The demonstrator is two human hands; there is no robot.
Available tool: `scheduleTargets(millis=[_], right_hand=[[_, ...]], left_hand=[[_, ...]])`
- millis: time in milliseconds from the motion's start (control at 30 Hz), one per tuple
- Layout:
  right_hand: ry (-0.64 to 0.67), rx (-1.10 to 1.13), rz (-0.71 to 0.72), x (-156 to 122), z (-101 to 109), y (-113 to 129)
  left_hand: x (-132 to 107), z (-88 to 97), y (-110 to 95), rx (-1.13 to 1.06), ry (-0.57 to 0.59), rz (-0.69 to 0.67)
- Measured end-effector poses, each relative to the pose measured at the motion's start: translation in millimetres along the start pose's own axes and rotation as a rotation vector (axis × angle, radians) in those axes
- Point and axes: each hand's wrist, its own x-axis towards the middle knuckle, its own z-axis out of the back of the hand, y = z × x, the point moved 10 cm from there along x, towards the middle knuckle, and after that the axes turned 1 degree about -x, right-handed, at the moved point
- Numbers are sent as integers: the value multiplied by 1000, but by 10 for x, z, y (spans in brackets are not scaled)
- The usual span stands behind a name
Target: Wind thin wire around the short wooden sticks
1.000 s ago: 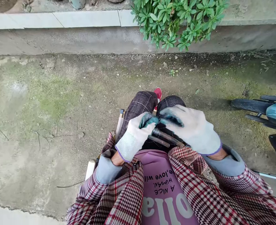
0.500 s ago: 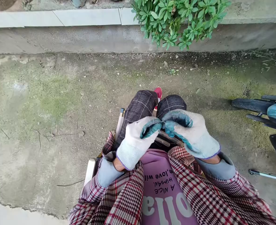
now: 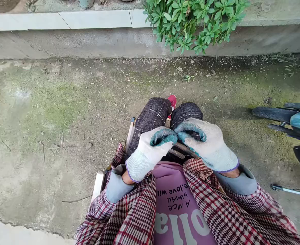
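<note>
Head camera view, looking down at a seated person's lap: two thin rusty rods lie slanted across the lap, side by side and close together, their upper ends tucked under the fingers of both hands and their lower ends showing between the two wrists; the left hand, in a white knit glove with green-coated fingers, is curled shut over the rods from its side; the right hand, in a matching glove, has its fingers bent down and closed on the upper rod; the fingertips of the two hands meet, touching, directly above the rods; just beyond the fingertips are knees in dark checked trousers, and past them the toe of a red shoe; nearer than the wrists are grey cuffs, a red plaid jacket and a pink printed shirt; beside the left wrist a pale chair frame shows; far beyond the fingers lies mossy concrete ground, then a low kerb with a leafy green plant; well off to the right-hand side stands part of a scooter.
</note>
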Motion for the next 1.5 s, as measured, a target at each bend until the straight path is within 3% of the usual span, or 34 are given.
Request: scheduleTargets(millis=[233, 333, 533, 733, 967, 1133, 1267, 1400, 1500], right_hand=[[31, 283, -123, 32, -39, -66], [4, 399, -188, 10, -47, -164], [-22, 484, -240, -79, -72, -253], [-91, 316, -189, -92, -1, -112], [-91, 270, -71, -47, -11, -30], [53, 190, 91, 52, -3, 87], [277, 35, 237, 145, -14, 264], [344, -197, 353, 142, 37, 463], [267, -269, 296, 130, 131, 454]], left_hand=[[46, -59, 244, -184, 102, 43], [59, -52, 286, -194, 56, 28], [52, 21, 131, -122, -57, -45], [55, 54, 106, -80, -66, -50], [43, 7, 101, -119, 12, -27], [24, -60, 24, -87, 159, -21], [-18, -146, -64, 180, 230, -116], [-42, -163, -66, 466, 125, -213], [-77, -9, -104, 490, -56, -215]])
